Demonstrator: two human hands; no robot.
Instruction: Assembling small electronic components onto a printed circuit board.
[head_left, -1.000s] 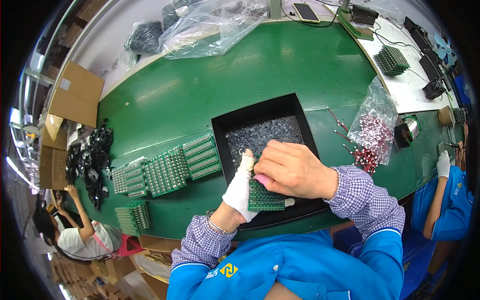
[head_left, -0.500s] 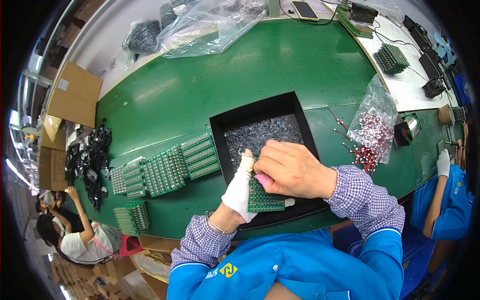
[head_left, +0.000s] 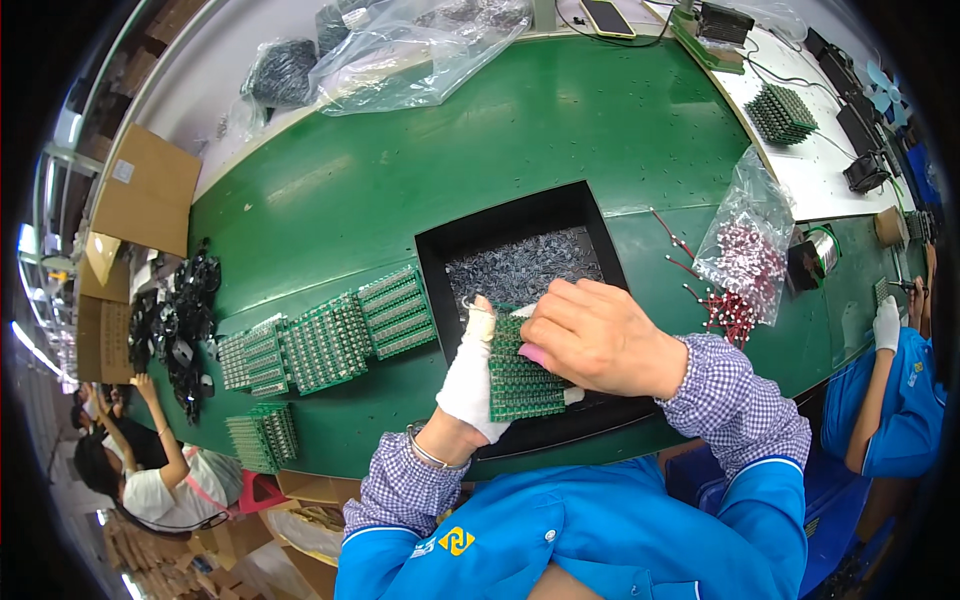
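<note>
My left hand [head_left: 466, 392], in a white glove with bare fingertips, grips a green circuit board panel [head_left: 525, 388] by its left side. Rows of small parts cover the panel. Over its upper right part is my bare right hand [head_left: 600, 340], fingers curled together, with something pink at the thumb tip. Whatever those fingers pinch is hidden. Both hands are above the near part of a black tray [head_left: 505, 212], where many tiny dark and clear pieces [head_left: 525, 262] lie loose.
Left of the tray stand stacked board panels [head_left: 325, 340], with a smaller stack [head_left: 264, 438] nearer me. Black bundled parts [head_left: 178, 320] lie farther left. At right is a plastic bag [head_left: 748, 235] of red wires. Plastic sheeting [head_left: 420, 60] and a phone [head_left: 608, 18] are at the back. Co-workers sit both sides.
My right hand has shifted slightly right, and more of the panel shows beneath it. The left hand and panel have moved a little to the left.
</note>
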